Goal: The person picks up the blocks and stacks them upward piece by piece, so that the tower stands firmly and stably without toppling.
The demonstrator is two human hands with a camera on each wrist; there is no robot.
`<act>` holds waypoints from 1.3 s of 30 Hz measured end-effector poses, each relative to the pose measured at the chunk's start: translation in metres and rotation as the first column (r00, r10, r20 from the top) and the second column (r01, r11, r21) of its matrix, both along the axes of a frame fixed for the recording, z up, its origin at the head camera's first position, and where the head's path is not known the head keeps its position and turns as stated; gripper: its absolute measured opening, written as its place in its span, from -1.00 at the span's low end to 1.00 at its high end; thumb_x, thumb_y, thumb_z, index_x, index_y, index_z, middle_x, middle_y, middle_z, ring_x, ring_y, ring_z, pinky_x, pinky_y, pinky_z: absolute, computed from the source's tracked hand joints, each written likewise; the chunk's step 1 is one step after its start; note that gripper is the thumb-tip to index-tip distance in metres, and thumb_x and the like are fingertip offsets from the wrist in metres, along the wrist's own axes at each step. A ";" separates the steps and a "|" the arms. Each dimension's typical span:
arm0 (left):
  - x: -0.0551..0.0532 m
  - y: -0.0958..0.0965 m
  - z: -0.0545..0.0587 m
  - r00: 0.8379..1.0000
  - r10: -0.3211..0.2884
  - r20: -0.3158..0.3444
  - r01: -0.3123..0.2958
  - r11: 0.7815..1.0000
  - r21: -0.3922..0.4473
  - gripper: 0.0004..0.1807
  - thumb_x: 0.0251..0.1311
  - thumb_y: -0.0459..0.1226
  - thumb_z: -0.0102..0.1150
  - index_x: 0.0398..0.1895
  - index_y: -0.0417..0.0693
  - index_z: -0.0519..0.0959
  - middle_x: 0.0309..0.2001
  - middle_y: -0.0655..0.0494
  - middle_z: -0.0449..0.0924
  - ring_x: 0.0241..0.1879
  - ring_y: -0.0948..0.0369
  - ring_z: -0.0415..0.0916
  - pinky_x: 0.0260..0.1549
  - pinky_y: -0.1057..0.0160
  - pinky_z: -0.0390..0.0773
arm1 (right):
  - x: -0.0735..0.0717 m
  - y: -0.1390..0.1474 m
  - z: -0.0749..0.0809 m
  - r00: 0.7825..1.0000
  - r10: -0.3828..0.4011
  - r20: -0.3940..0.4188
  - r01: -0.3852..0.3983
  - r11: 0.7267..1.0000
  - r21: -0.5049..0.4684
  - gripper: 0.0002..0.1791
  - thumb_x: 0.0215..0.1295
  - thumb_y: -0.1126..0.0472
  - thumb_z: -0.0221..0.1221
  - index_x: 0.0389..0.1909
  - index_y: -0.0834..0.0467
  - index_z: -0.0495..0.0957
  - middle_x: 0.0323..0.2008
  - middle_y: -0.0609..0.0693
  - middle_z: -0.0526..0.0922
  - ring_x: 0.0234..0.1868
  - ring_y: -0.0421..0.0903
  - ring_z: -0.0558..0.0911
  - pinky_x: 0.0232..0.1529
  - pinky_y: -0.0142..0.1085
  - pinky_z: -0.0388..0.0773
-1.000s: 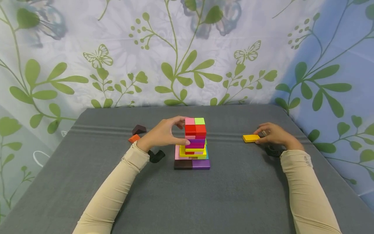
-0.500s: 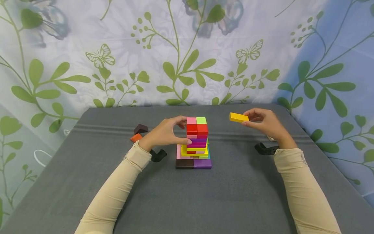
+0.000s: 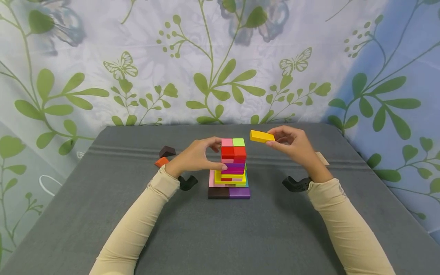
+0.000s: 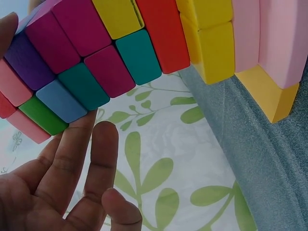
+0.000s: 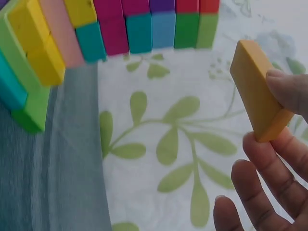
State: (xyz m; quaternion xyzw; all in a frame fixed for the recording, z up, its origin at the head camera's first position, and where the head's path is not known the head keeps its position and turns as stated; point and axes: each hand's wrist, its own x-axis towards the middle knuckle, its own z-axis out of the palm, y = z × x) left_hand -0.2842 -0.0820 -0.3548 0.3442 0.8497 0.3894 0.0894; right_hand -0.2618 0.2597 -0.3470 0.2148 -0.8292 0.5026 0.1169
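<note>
A tower of coloured wooden blocks [image 3: 233,152] stands in the middle of the grey table, pink and light green on top, dark brown and purple at its wider base. My left hand [image 3: 201,154] holds the tower from its left side, thumb against the front and fingers reaching behind. In the left wrist view, the fingertips [image 4: 103,132] come up to the tower's back face. To the right of the tower top, my right hand [image 3: 292,143] pinches a yellow rectangular block [image 3: 262,136] by one end, raised above the table. The right wrist view shows thumb and fingers on this block [image 5: 257,91].
Left of the left hand lie a dark brown block [image 3: 167,151] and an orange block [image 3: 161,162]. A beige block [image 3: 322,158] rests beyond the right wrist. Black devices [image 3: 296,184] sit at both wrists. A leaf-patterned curtain [image 3: 220,57] hangs behind the table.
My right hand has lifted the yellow block off the table and carried it leftward, close to the tower top. The left hand has kept its place on the tower.
</note>
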 end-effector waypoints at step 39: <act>-0.003 0.000 -0.002 0.999 -0.037 0.028 0.036 0.998 0.042 -0.25 0.22 -0.11 0.56 0.41 -0.20 0.50 0.23 -0.03 0.65 0.23 -0.14 0.54 0.28 -0.18 0.53 | -0.008 -0.072 0.011 0.960 0.122 0.252 -0.111 0.992 -0.059 -0.62 0.46 0.28 0.35 0.20 0.33 0.58 0.02 0.18 0.65 0.01 0.08 0.60 0.02 -0.15 0.65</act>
